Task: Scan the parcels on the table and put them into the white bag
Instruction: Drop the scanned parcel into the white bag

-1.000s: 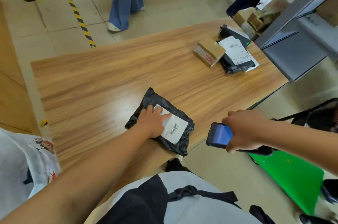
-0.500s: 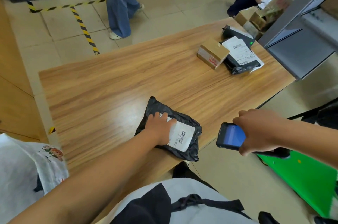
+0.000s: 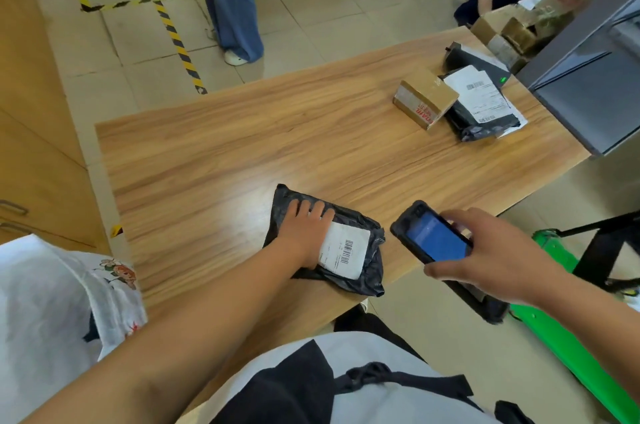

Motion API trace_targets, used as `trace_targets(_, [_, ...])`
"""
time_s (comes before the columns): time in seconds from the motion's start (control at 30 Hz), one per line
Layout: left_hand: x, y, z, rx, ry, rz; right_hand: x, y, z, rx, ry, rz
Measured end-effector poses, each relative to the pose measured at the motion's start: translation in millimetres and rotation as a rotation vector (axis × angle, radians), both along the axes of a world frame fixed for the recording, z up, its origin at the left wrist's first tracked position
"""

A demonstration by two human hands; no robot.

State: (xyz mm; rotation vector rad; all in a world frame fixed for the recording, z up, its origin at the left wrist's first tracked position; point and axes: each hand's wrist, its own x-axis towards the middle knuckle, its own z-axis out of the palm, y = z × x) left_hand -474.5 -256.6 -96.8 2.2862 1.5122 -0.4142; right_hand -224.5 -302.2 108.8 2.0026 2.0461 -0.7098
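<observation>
Since the earlier frames, the right hand has lifted the black handheld scanner with a glowing blue screen from below the table edge to just beside the parcel. The left hand has stayed where it was. It lies flat, fingers straight and slightly spread, pressing on the crumpled black plastic mailer parcel and partly covering its white barcode label. This parcel rests near the front edge of the long wooden table.

The right hand grips the scanner with fingers curled round its far side and the thumb along the near side. The scanner's front end points toward the label, apart from it.

At the far right of the table sit a small brown cardboard box and, touching it, a second black mailer with a white label. White printed fabric, possibly the white bag, lies at the lower left.
</observation>
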Motion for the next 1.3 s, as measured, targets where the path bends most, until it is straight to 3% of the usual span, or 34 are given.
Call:
trace_targets(0.13, [-23, -18, -7, -0.013, -0.047, 0.096, -7, -3, -21, 0.015, 0.227, -0.161])
trace_targets(0.33, [-67, -74, -14, -0.038, -0.138, 0.392, -41, -6, -59, -0.043, 0.403, -0.161])
trace_targets(0.47, [-94, -116, -5, -0.131, -0.165, 0.729, -69, -1, -72, -0.173, 0.541, -0.112])
trace_targets(0.57, [-120, -144, 8, -0.193, -0.305, 1.049, -92, 8, -75, -0.222, 0.591, -0.042])
trace_targets(0.77, [-197, -194, 27, -0.009, -0.327, 1.509, -142, 20, -74, -0.259, 0.719, 0.069])
trace_targets(1.03, [-314, -226, 23, 0.053, -0.301, 1.994, -175, 14, -81, -0.304, 0.761, 0.137])
trace_targets(1.3, [-361, -231, -1, 0.035, -0.316, 2.118, -169, 1, -88, -0.263, 0.719, 0.096])
